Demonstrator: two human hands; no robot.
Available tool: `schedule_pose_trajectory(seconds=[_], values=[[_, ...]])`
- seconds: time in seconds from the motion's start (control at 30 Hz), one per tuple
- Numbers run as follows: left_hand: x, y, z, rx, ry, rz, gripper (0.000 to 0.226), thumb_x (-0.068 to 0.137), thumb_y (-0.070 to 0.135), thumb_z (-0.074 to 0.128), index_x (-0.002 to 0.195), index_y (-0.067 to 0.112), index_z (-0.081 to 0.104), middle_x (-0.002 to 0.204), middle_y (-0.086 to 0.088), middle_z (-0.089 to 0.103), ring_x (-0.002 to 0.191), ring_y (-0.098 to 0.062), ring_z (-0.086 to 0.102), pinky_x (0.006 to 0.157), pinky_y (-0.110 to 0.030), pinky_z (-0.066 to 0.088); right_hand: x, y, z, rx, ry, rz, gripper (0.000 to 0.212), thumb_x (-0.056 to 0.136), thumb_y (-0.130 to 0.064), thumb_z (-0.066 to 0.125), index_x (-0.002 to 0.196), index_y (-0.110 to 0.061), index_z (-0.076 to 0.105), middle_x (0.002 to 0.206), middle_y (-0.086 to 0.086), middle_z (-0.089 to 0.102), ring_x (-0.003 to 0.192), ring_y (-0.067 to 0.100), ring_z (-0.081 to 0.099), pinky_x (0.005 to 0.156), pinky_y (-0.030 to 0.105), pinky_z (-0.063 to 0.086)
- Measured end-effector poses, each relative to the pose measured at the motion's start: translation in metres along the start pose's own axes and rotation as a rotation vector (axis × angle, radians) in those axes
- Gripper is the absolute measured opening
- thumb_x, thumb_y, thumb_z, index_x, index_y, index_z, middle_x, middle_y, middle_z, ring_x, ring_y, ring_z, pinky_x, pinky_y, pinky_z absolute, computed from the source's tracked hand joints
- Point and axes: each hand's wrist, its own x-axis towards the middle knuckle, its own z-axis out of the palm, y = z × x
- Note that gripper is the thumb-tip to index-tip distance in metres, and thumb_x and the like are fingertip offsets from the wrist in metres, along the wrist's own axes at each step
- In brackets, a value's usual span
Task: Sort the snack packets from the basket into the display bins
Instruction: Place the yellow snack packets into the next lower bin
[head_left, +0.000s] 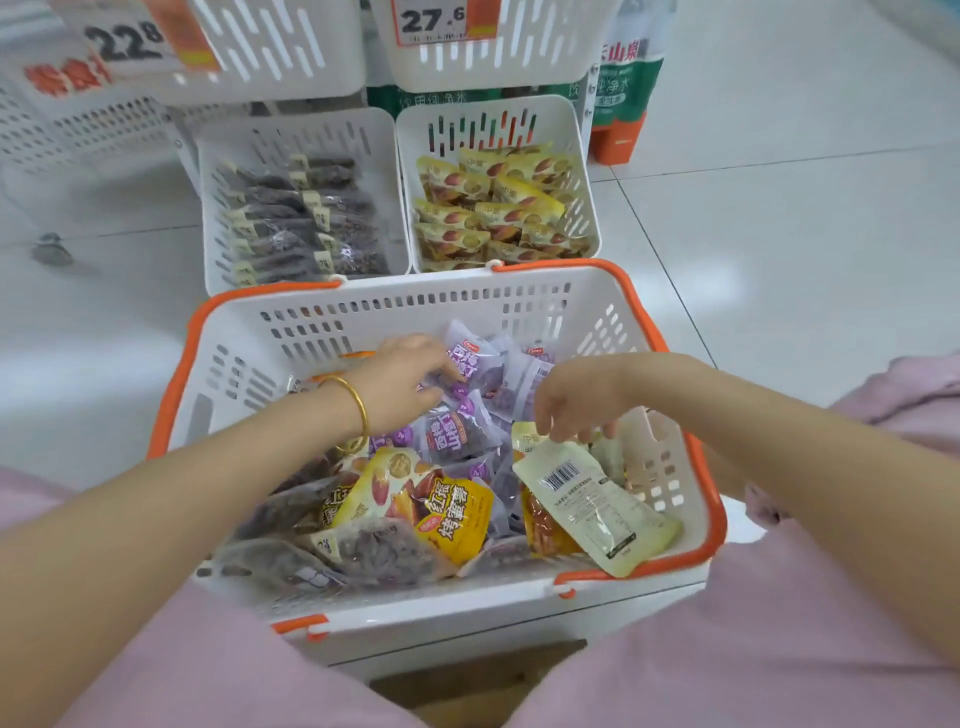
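2 grips: left hand (400, 384) clutched a purple packet (470, 358); right hand (582, 397) pinched a pale packet (592, 499) by its corner, so it could slip.

Left hand (405, 384) and right hand (576, 400) reach forward, fingers curled (palms down).

Bright, even light; glossy floor (779, 130) glares; edges bend, upper left perhaps motion-blurred.
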Motion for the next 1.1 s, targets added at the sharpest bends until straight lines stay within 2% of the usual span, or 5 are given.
schedule_pose_trajectory(seconds=[0.33,0.5,0.63,0.83,1.1], values=[[0.002,0.026,0.055,-0.218,-0.142,-0.106,0.039,0.094,0.010,0.048,0.132,0.018,0.047,0.136,-0.005,0.049,0.123,-0.017,0.047,0.100,-0.028,0.038,-0.021,-0.019,0.068,-0.147,0.045,0.222,0.098,0.069,-0.064,0.069,0.139,-0.012,0.023,0.136,0.007,0.041,0.110,0.029,0.052,0.076,0.036,0.048],[0.015,0.027,0.068,-0.311,-0.173,-0.159,0.038,0.092,-0.003,0.036,0.112,0.025,0.053,0.130,-0.007,0.053,0.123,-0.021,0.049,0.102,-0.038,0.041,-0.020,-0.002,0.038,0.025,0.189,0.190,0.030,0.088,-0.036,0.056,0.093,-0.006,0.059,0.096,0.007,0.061,0.087,0.025,0.061,0.072,0.034,0.053],[0.021,0.033,0.080,-0.335,-0.235,-0.151,0.041,0.093,-0.004,0.039,0.124,0.016,0.057,0.131,-0.006,0.054,0.124,-0.020,0.048,0.097,-0.026,0.041,-0.020,0.031,0.014,-0.010,0.296,0.235,0.033,0.094,-0.024,0.048,0.116,-0.003,0.062,0.120,0.014,0.061,0.104,0.032,0.060,0.085,0.039,0.053],[0.026,0.039,0.089,-0.387,-0.260,-0.143,0.039,0.093,0.000,0.043,0.126,0.015,0.058,0.134,-0.006,0.054,0.114,-0.023,0.056,0.094,-0.029,0.046,-0.026,0.040,0.016,0.117,0.060,0.342,0.082,0.077,-0.019,0.073,0.145,-0.024,0.027,0.134,0.007,0.046,0.094,0.030,0.065,0.061,0.036,0.060],[0.026,0.041,0.055,-0.624,0.109,-0.217,0.027,0.089,0.008,0.059,0.115,0.008,0.065,0.112,-0.005,0.065,0.102,-0.014,0.059,0.087,-0.022,0.044,-0.040,0.039,-0.008,0.010,0.483,0.266,0.038,0.079,0.001,0.056,0.116,-0.006,0.059,0.110,0.007,0.059,0.089,0.024,0.054,0.061,0.024,0.041]])
